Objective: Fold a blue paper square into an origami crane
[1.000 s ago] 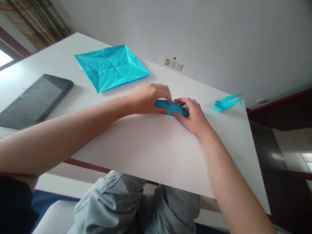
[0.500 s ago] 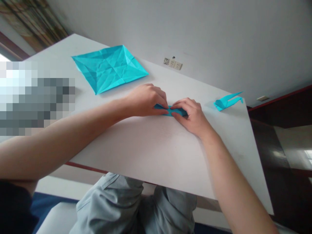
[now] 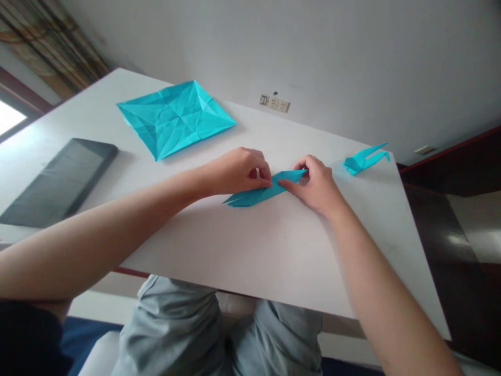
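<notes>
**Folded turquoise paper [image 3: 250, 197] in both hands, on white table [image 3: 235, 240]**

Far left: dark flat slab [image 3: 58, 183], kind unclear. Next, creased turquoise sheet [image 3: 178, 120], beyond left forearm [image 3: 129, 224]. Left hand [image 3: 242, 169] pinches the paper's middle; some fingertips hidden. Right hand [image 3: 315, 183] grasps its right end, fingers partly out of sight. Far right: small folded turquoise figure [image 3: 364, 161] near table corner.

Folded turquoise paper [image 3: 250, 198] in both hands [image 3: 240, 169] [image 3: 318, 184]
</notes>
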`<action>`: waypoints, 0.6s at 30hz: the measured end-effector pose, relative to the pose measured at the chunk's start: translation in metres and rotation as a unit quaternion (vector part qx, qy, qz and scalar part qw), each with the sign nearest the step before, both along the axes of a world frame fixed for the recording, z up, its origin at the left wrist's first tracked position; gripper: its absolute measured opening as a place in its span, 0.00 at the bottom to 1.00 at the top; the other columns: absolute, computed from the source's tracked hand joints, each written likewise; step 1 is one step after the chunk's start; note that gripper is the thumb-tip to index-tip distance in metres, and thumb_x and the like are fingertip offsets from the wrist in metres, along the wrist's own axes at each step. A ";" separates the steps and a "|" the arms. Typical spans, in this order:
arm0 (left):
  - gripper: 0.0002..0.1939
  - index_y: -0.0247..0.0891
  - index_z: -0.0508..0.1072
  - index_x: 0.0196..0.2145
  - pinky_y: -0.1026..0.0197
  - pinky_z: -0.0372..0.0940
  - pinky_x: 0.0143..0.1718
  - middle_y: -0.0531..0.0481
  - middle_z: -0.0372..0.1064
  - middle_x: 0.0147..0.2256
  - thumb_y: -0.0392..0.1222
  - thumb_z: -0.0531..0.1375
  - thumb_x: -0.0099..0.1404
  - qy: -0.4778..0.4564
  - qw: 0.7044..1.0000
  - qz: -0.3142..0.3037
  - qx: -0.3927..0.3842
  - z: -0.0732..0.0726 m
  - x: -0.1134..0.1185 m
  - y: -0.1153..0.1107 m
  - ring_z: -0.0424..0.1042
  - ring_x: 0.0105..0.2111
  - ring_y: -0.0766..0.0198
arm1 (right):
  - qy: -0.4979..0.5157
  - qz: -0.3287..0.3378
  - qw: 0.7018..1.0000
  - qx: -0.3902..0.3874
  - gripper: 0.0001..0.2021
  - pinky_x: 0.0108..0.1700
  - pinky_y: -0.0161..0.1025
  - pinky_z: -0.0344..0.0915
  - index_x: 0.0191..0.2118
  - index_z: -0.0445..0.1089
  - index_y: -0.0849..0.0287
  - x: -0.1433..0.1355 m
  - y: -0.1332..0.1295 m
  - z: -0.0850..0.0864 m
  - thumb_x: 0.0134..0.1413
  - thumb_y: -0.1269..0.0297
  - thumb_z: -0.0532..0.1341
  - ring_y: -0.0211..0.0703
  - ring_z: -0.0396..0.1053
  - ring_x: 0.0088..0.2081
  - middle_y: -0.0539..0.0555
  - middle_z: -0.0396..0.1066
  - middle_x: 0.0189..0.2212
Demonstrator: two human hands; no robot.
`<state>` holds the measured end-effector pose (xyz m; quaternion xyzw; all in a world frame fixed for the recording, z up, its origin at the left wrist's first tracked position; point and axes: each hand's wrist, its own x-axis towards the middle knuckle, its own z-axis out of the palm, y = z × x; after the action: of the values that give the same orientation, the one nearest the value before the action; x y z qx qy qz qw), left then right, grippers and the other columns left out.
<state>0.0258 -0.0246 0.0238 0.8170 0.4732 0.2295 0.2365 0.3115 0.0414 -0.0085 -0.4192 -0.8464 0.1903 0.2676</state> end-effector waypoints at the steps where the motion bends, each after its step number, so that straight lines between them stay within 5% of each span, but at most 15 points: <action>1: 0.11 0.42 0.92 0.46 0.59 0.72 0.44 0.46 0.86 0.45 0.46 0.69 0.79 -0.005 1.000 -0.004 -0.010 0.001 0.000 0.000 0.83 0.39 0.60 | 0.018 0.014 0.999 -0.038 0.21 0.47 0.50 0.70 0.44 0.71 0.49 0.000 -0.001 0.002 0.62 0.51 0.82 0.51 0.76 0.40 0.51 0.82 0.41; 4: 0.11 0.41 0.90 0.50 0.60 0.73 0.43 0.46 0.86 0.45 0.46 0.70 0.76 -0.014 1.000 0.004 -0.027 0.000 0.000 0.000 0.83 0.38 0.61 | 0.091 0.052 0.990 -0.090 0.19 0.45 0.47 0.72 0.47 0.73 0.48 -0.004 -0.005 0.005 0.64 0.50 0.80 0.47 0.74 0.38 0.49 0.81 0.41; 8: 0.22 0.41 0.84 0.62 0.61 0.71 0.40 0.48 0.85 0.42 0.52 0.72 0.76 -0.072 0.996 0.025 -0.054 -0.003 -0.002 0.002 0.81 0.36 0.61 | 0.204 0.075 0.975 -0.054 0.25 0.56 0.52 0.80 0.56 0.76 0.46 -0.012 -0.005 0.002 0.65 0.39 0.80 0.54 0.80 0.52 0.53 0.83 0.52; 13: 0.17 0.41 0.85 0.42 0.60 0.62 0.32 0.53 0.75 0.29 0.58 0.71 0.77 -0.152 0.984 0.006 -0.090 -0.005 0.003 0.004 0.69 0.29 0.64 | 0.279 0.073 0.953 -0.092 0.38 0.49 0.53 0.83 0.65 0.71 0.43 -0.017 -0.004 -0.004 0.66 0.23 0.76 0.53 0.82 0.49 0.56 0.81 0.54; 18: 0.24 0.41 0.79 0.36 0.61 0.57 0.27 0.54 0.72 0.26 0.63 0.77 0.74 -0.276 0.954 0.074 -0.089 -0.004 0.018 -0.002 0.65 0.26 0.66 | 0.360 0.088 0.904 -0.214 0.45 0.44 0.47 0.80 0.68 0.62 0.36 -0.022 -0.009 -0.009 0.59 0.27 0.83 0.45 0.78 0.38 0.47 0.82 0.49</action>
<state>0.0442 -0.0262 0.0196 0.6602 0.4676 0.4198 0.4114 0.2894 0.0324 -0.0170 -0.2928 -0.6648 0.5274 0.4406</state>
